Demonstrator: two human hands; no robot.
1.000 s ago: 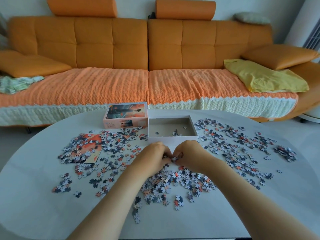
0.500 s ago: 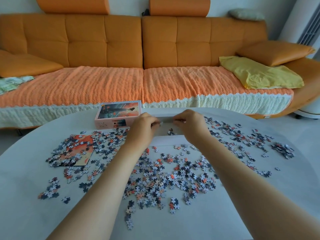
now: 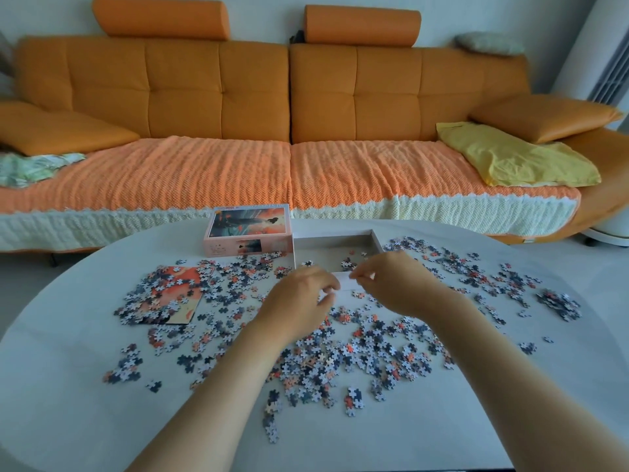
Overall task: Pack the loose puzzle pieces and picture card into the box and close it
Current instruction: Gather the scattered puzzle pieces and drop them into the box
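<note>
Head view: the piece-loading step is at an early stage. Few pieces lie in the box; most puzzle pieces cover the counter. The left hand and right hand hover at its near wall with fingers curled; any contents cannot be determined. Next move: scoop a handful and deposit it inside.

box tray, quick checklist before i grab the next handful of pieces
1. Box tray open and upright: ok.
2. Room inside: ok, it is nearly empty.
3. Lid out of the way: ok, it sits beside the tray.
4. Loose pieces within reach: ok, spread just in front of the tray.
5. Picture card free to lift: not ok, pieces lie on it.
6. Left hand and right hand empty: cannot tell, fingers curled.
</note>
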